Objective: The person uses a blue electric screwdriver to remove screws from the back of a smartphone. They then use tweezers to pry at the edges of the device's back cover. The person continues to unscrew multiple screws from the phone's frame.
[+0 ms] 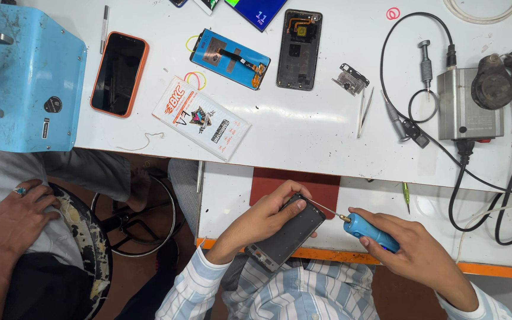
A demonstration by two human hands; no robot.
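White workbench fills the upper field; a lower white shelf with an orange front edge sits just below it, nearest the person. Blue machine housing stands at the bench's left end. Grey power box stands at the right, with black cables looping off it and down over the shelf.

A second person sits at lower left; their ringed hand rests on their own lap, well apart from the work.

On the bench, left to right: phone in an orange case, screen up; printed white packet, lying askew; blue display panel with flex cable; opened phone back frame; small metal bracket; tweezers.

Dark red mat lies on the shelf, partly hidden by the hands.

Left hand is clamped around a dark phone frame, held tilted above the shelf's front edge, fingers wrapped over its upper end. Right hand is closed around a blue powered screwdriver, thumb on top of the barrel. Its thin bit runs up-left to the frame's upper right corner; contact appears made, though the tip is too small to confirm. Both sleeves are light blue striped.
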